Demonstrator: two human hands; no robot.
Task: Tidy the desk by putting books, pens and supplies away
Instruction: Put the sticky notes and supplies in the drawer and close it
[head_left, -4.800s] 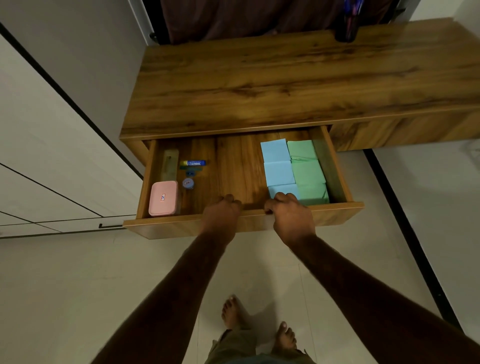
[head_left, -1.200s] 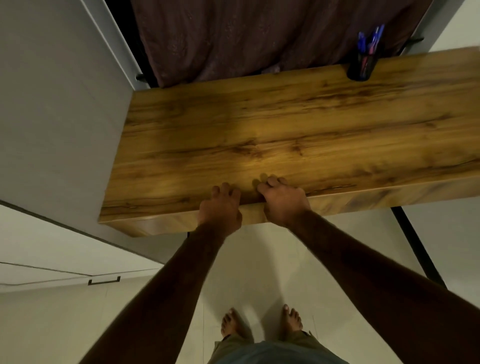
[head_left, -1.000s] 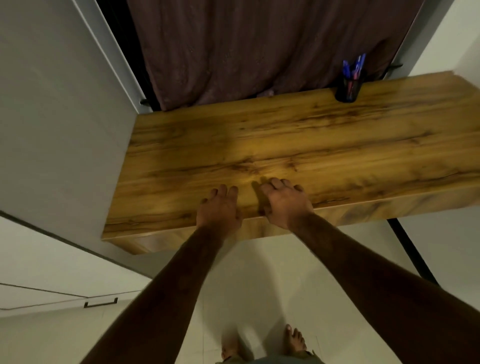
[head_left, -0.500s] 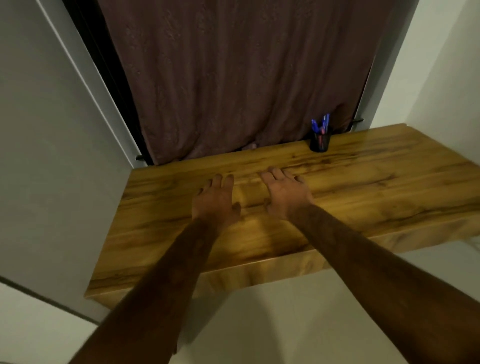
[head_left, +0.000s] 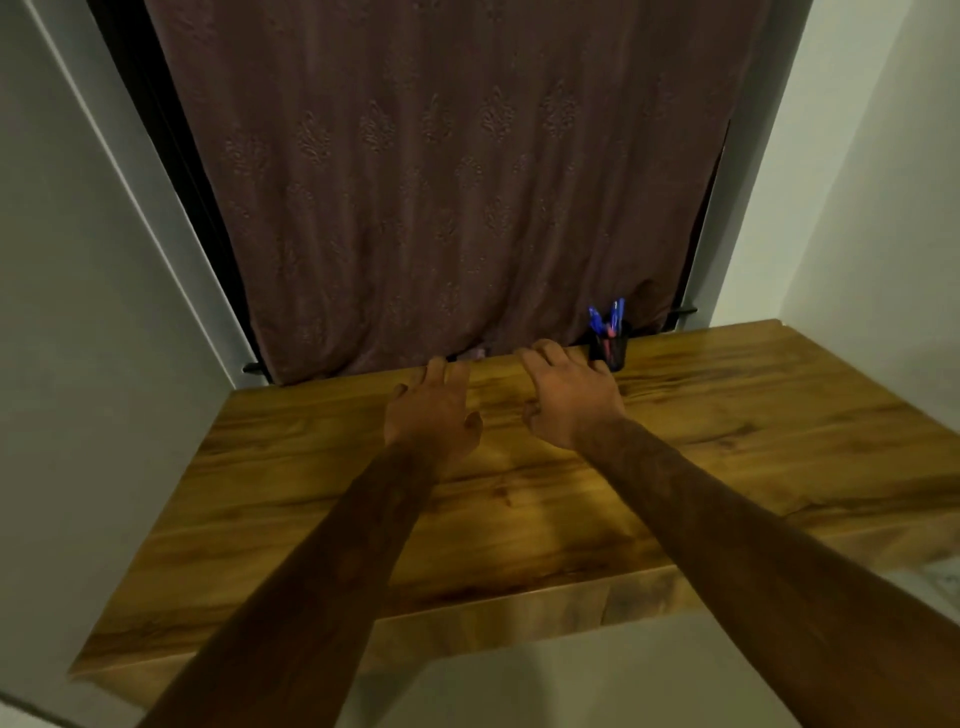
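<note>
I see the left hand (head_left: 434, 410) and right hand (head_left: 569, 400) side by side, apart, over the far half of the brown wooden desk (head_left: 727, 441). The black mesh pen cup (head_left: 613, 353) w/ blue pens (head_left: 616, 312) in it stands just R of the right hand (at the back edge). The dark patterned curtain (head_left: 441, 182) hangs behind the desk.

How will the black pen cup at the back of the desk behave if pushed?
The pen cup looks narrow and upright, with pens sticking well above its rim, so it probably tips easily. It seems light, likely sliding on the smooth desk.

2 hands: L hand (head_left: 434, 413), R hand (head_left: 569, 402); 1 desk (head_left: 737, 447); 1 pen cup (head_left: 611, 352)
</note>
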